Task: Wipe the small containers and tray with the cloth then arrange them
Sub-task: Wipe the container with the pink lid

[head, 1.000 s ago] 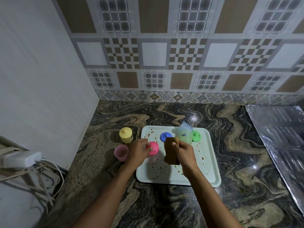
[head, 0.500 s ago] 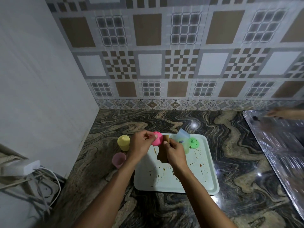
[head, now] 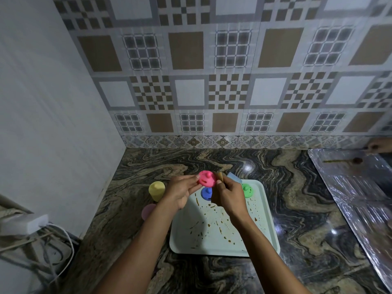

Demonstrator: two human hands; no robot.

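Observation:
My left hand (head: 180,193) holds a pink lid (head: 206,178) with a knob, raised above the far left corner of the pale green tray (head: 263,225). My right hand (head: 230,195) grips a brown cloth (head: 220,176) and presses it against the lid's right edge. The tray is spattered with brown stains. On it lie a blue lid (head: 206,193) and a green lid (head: 247,190), with a clear bluish container (head: 234,178) behind my right hand. A yellow container (head: 156,190) and a pink cup (head: 148,211) stand on the counter left of the tray.
The marble counter (head: 297,198) meets a tiled wall at the back and a white wall at the left. A foil-covered sheet (head: 356,198) lies at the right, where another person's hand (head: 379,146) holds a brown-tipped stick. A white adapter with cables (head: 27,224) sits at the lower left.
Both hands rose from the tray with the pink lid and cloth; the cloth now presses on the lid. The view has tilted up. Another person's hand has appeared at the right.

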